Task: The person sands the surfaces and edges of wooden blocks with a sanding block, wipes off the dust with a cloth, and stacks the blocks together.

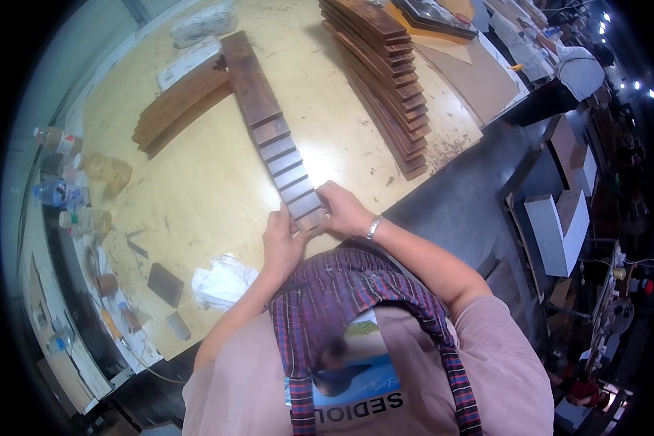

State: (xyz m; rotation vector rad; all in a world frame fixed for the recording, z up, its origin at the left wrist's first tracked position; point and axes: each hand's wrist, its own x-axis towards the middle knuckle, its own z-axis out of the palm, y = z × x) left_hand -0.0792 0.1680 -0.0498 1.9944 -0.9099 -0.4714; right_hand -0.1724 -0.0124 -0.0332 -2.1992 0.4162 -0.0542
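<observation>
Both hands are gripping the near end of a dark wood slat row point(287, 171) on the workbench point(211, 189): left hand point(283, 243) & right hand point(345, 211), fingers closed on it. Stacked boards point(389, 80) lying beyond; white wrapped packs point(196, 36) at far edge, bottles point(73, 185) at left.

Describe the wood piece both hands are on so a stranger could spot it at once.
On the pale workbench, a row of short dark blocks runs from a long plank toward the person. The end block lies between the left hand and right hand. It alone is touched, nearest the body.
</observation>
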